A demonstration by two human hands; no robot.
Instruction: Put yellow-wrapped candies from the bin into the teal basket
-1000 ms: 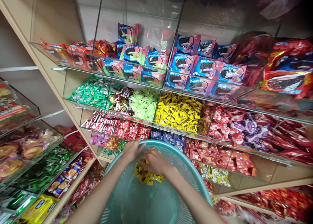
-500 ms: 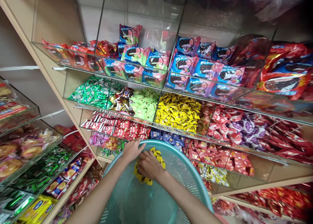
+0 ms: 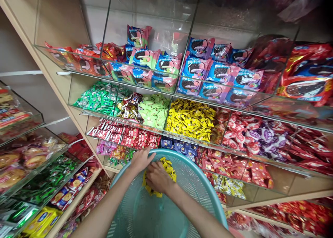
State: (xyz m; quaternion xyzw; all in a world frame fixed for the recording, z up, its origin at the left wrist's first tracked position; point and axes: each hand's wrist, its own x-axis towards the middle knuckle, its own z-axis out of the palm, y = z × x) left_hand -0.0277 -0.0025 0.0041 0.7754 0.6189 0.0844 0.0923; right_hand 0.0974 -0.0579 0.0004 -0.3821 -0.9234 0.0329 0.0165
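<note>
A teal plastic basket [image 3: 200, 193] with perforated walls stands in front of me, below the shelves. My left hand [image 3: 141, 161] is closed over its far left rim, thumb pointing right along the edge. Inside the basket, my right hand [image 3: 159, 177] bends down with curled fingers among small yellow-wrapped candies [image 3: 169, 169]. Those candies are bunched against the far wall, around and under the hand. Its fingertips are partly hidden, so how many pieces it grips does not show.
Clear shelf bins hold yellow candies [image 3: 191, 121], pale green candies [image 3: 153, 111], green-wrapped candies [image 3: 97, 97] and blue cookie packs [image 3: 220, 71]. Red packets [image 3: 142, 137] sit just beyond the basket rim. Another slanted rack [image 3: 65, 147] stands at the left.
Both hands hold nearly the same places. My right hand has shifted very slightly among the yellow candies. The view has moved a little.
</note>
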